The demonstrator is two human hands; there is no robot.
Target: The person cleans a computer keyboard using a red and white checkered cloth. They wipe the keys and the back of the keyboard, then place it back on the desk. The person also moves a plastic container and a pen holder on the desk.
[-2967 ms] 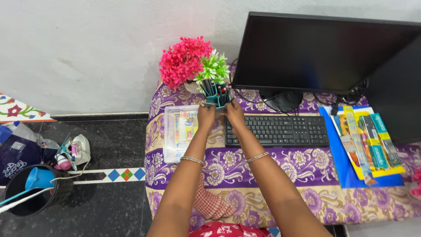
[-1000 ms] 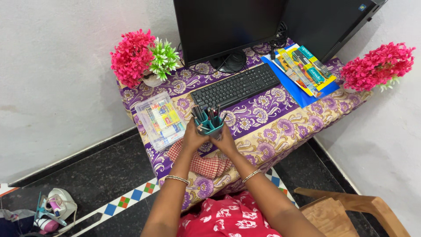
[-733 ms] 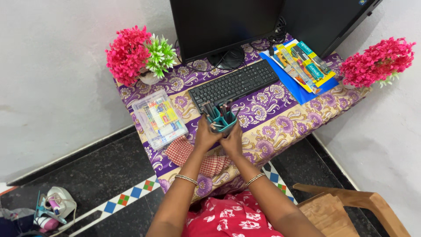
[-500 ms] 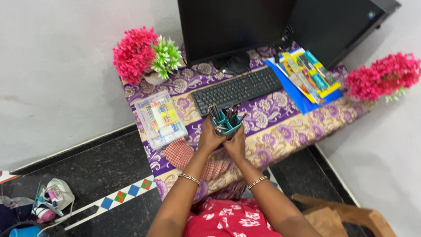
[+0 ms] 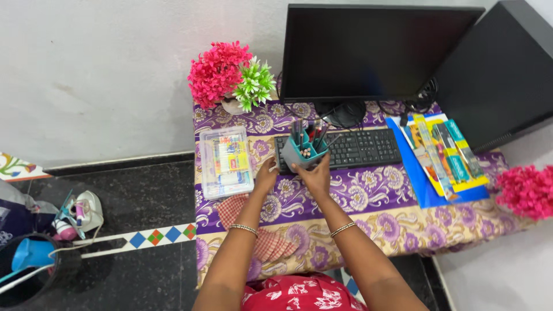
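A teal pen holder (image 5: 302,153) full of pens and pencils is held up over the front edge of the black keyboard (image 5: 352,148). My left hand (image 5: 267,175) grips its left side and my right hand (image 5: 314,175) its lower right side. Both arms reach across the purple and cream flowered tablecloth (image 5: 368,201). The holder's base is hidden by my fingers.
A clear plastic box (image 5: 225,162) of small stationery lies left of the keyboard, a checked red cloth (image 5: 233,208) below it. Pink and green flowers (image 5: 228,74), a black monitor (image 5: 377,52), a computer case (image 5: 500,80), a blue folder with pen packs (image 5: 440,158), more pink flowers (image 5: 527,191). Bucket (image 5: 29,266) on the floor.
Since three seconds ago both hands have carried the pen holder from beside the flowers toward me, then forward again to the keyboard's front edge. The camera view has swung round.
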